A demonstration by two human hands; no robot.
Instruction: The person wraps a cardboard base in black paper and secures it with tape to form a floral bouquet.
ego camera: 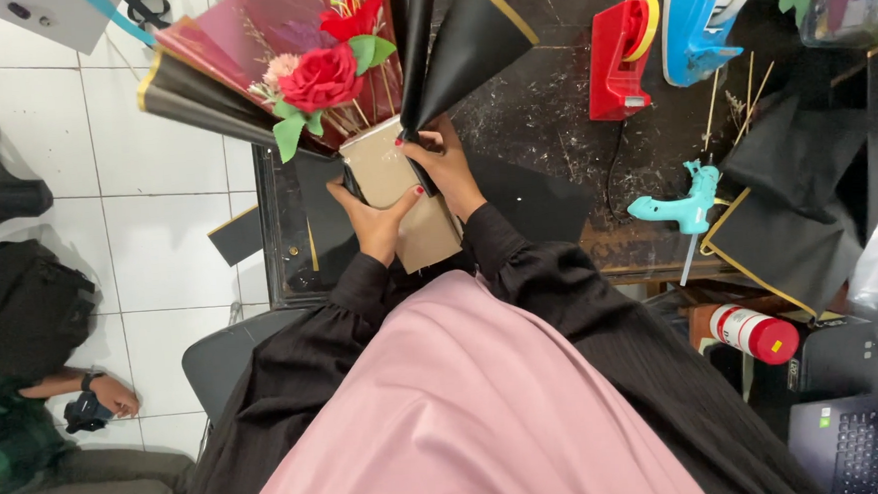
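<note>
A bouquet with a red rose (321, 78), a smaller red flower (352, 21) and green leaves sits in dark red and black wrapping paper with gold edges (201, 94). Its base is a tan cardboard cone (396, 194). My left hand (372, 215) grips the cardboard from the left side. My right hand (442, 162) pinches a folded black wrapping sheet (459, 50) against the cardboard's right edge. Both sleeves are black.
On the dark worktable (553, 121) stand a red tape dispenser (619, 57), a blue device (702, 13), a teal glue gun (685, 209) and more black paper (789, 229). A red-capped can (754, 333) and laptop (855, 446) lie lower right. Another person sits at lower left (28, 429).
</note>
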